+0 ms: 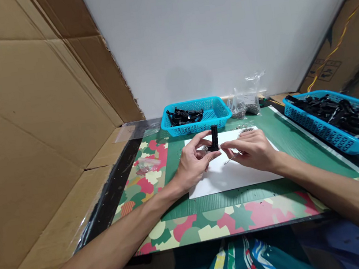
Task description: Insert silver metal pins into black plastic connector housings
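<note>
Between the thumb and fingers of my left hand (193,158) is a black plastic part (215,138), its long arm pointing up above the paper. My right hand (251,149) is closed, its fingertips close against the lower right side of that part. A thin metal tool (232,158) sticks out from under the right fingers, its tip slanting down to the left; its kind does not show. Both hands are over a white sheet of paper (232,178). Small metal pieces (246,130) lie at the sheet's far edge, and others are partly hidden behind my left hand.
A blue basket (198,127) with black parts stands at the back. Another blue basket (341,144), heaped with black parts, is at the right. Clear bags (251,105) of small metal pieces lean near the wall. Cardboard (38,105) rises at the left. An empty-looking plastic bag (148,163) lies on the mat.
</note>
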A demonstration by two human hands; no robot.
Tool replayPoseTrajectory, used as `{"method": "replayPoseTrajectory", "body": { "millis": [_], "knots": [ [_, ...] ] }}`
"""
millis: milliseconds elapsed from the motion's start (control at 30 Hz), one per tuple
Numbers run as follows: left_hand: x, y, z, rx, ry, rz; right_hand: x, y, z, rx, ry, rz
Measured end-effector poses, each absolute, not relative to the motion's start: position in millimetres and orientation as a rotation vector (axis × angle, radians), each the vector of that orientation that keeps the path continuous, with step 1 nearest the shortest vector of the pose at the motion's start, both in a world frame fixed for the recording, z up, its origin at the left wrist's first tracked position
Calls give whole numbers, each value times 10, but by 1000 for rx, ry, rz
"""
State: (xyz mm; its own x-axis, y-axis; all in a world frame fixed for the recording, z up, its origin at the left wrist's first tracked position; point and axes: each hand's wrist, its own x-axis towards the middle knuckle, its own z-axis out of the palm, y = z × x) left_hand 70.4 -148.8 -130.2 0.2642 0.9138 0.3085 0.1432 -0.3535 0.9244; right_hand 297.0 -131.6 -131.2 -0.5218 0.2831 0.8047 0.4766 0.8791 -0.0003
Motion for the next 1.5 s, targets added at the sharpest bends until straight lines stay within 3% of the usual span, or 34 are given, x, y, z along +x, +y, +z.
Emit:
{"method": "replayPoseTrajectory", "body": {
  "millis": [867, 1500],
  "knots": [
    [711, -1498, -1272, 1793, 994, 1195, 2956, -1298, -1343, -505, -2257, -316],
    [665, -1540, -1199, 1841, 901, 915, 3071, -1227, -1246, -674, -2216, 10]
  ]
}}
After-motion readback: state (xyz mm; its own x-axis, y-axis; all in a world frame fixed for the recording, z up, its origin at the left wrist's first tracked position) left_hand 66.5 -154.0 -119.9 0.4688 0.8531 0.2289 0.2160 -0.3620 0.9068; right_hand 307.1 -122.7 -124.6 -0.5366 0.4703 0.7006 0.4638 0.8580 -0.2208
